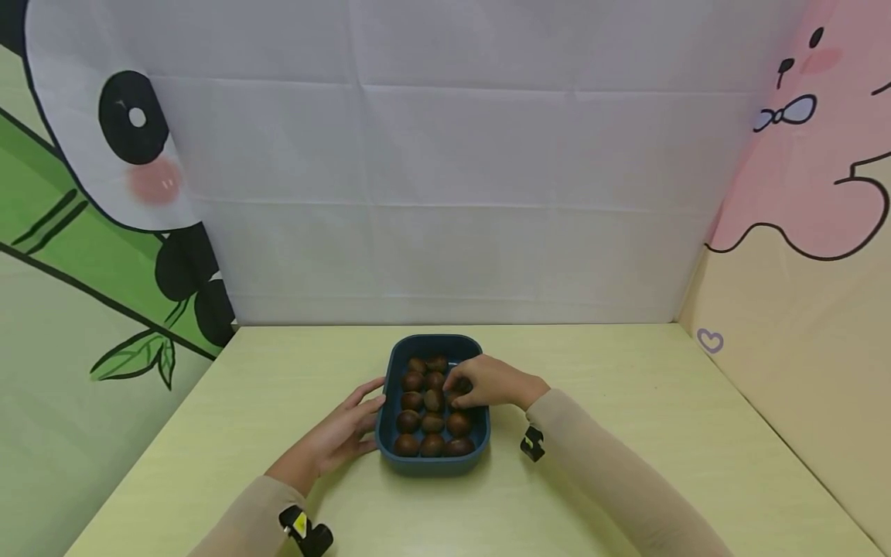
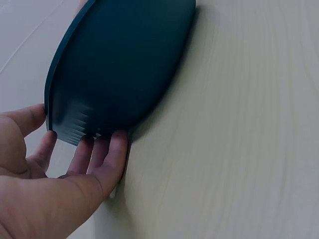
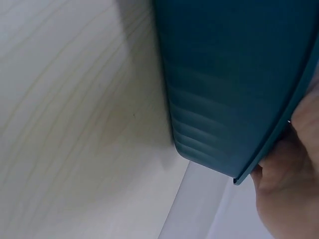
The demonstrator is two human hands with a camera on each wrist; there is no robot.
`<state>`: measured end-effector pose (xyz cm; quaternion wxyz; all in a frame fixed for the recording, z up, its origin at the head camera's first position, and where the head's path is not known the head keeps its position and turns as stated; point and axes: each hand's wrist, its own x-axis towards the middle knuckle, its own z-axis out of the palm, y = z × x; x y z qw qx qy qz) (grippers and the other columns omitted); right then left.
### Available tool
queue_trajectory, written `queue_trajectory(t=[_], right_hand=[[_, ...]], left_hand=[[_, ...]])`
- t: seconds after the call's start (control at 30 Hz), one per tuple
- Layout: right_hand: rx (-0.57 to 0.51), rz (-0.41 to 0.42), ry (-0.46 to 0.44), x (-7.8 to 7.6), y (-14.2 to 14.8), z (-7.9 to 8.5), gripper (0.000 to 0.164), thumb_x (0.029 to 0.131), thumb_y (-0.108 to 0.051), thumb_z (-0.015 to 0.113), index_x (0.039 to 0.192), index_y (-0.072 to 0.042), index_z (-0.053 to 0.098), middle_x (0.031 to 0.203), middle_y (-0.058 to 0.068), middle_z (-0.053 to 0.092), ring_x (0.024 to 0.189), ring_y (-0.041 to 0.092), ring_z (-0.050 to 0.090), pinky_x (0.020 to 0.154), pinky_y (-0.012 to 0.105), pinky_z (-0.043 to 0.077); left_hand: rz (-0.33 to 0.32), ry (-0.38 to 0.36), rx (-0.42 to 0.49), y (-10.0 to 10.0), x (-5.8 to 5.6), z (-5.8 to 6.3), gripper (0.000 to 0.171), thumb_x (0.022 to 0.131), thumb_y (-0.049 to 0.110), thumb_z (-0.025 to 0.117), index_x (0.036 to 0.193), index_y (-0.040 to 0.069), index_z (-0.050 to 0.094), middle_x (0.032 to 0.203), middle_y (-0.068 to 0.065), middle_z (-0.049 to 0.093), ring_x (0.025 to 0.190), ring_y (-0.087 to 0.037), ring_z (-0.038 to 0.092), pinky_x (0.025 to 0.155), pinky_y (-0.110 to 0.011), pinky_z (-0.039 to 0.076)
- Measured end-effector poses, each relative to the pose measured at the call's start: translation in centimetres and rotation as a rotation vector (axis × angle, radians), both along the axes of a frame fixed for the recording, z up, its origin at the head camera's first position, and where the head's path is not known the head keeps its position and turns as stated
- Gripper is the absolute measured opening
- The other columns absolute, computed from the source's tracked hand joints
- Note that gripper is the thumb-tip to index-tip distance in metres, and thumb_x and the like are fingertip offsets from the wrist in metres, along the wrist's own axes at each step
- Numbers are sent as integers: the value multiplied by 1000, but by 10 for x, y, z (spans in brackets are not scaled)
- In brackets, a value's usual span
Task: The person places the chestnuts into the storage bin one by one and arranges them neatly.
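Observation:
A dark blue tray [image 1: 431,466] sits mid-table and holds several brown chestnuts [image 1: 431,422] in rows. My left hand [image 1: 362,422] lies on the table with straight fingers against the tray's left wall. In the left wrist view those fingers [image 2: 102,157] touch the tray [image 2: 119,64] low on its outer side. My right hand [image 1: 465,391] reaches over the tray's right rim, and its curled fingers pinch a chestnut in the right-hand rows. The right wrist view shows only the tray's outer wall [image 3: 234,74] and part of my right hand [image 3: 286,191] above the rim.
The pale yellow-green table [image 1: 626,402] is walled in by a white cloth backdrop [image 1: 445,193], a panda print on the left and a pink cartoon print on the right. Dark wrist-camera mounts [image 1: 532,445] sit on both beige sleeves.

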<state>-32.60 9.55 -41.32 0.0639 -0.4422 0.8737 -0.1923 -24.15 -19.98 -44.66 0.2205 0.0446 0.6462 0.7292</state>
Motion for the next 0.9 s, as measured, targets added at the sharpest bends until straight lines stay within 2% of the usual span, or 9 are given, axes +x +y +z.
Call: queue_trajectory(t=[0.27,0.5,0.63,0.9], right_hand=[[-18,4,-24,1,1,4,22,93,-16,73,114,-9,73,109,1,70,100,16,66,86,27,51],[-61,15,-19,8,10,12,24,95,-15,69,117,-6,71,115,5,70,109,23,65,93,35,50],[-90,27,7,12,19,16,23,97,-13,67,117,-4,70,116,8,69,109,27,64,91,40,50],[-73,-47,60,19,46,22,23,97,-19,66,119,-10,70,118,-1,66,112,21,61,95,39,47]], left_hand=[[11,23,-37,-1,-2,3,62,108,34,48,159,17,19,149,-24,44,131,-30,51,102,-44,44],[43,27,-84,-3,-5,5,61,107,33,50,158,13,25,150,-25,40,130,-33,51,102,-44,45],[49,37,-97,-5,-6,6,58,107,30,50,156,9,29,148,-25,42,128,-32,52,101,-43,46],[35,78,-142,-10,-6,7,55,108,30,48,155,6,32,148,-24,44,128,-32,53,101,-43,46]])
